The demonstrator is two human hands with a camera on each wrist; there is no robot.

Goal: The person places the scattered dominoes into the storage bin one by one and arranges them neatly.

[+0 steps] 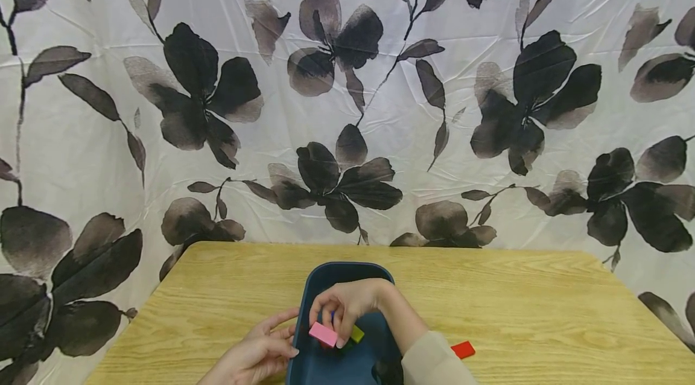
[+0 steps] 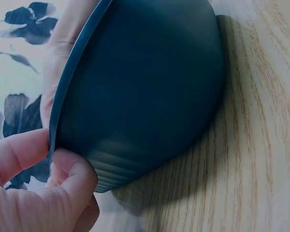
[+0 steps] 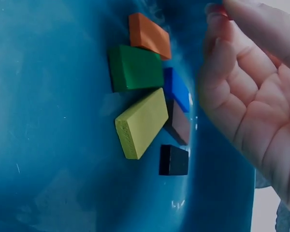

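Observation:
A deep blue plastic tray (image 1: 374,267) stands at the near middle of the table. My left hand (image 1: 255,349) pinches its left rim, the thumb at the edge and curled fingers against the outer wall (image 2: 150,87). Over the tray, my right hand (image 1: 347,306) pinches a pink block (image 1: 323,334) between fingertips and thumb, with some red showing just under it. Below that hand lie an orange block (image 3: 152,37), a green block (image 3: 137,68), a yellow block (image 3: 144,123), a blue block (image 3: 176,89), a brown block (image 3: 179,124) and a black block (image 3: 175,160).
A red block (image 1: 463,349) lies on the wooden table (image 1: 516,294), right of the tray beside the right sleeve (image 1: 437,361). A dark object (image 1: 387,371) shows at the tray's near right. Behind the table hangs a floral cloth (image 1: 434,149).

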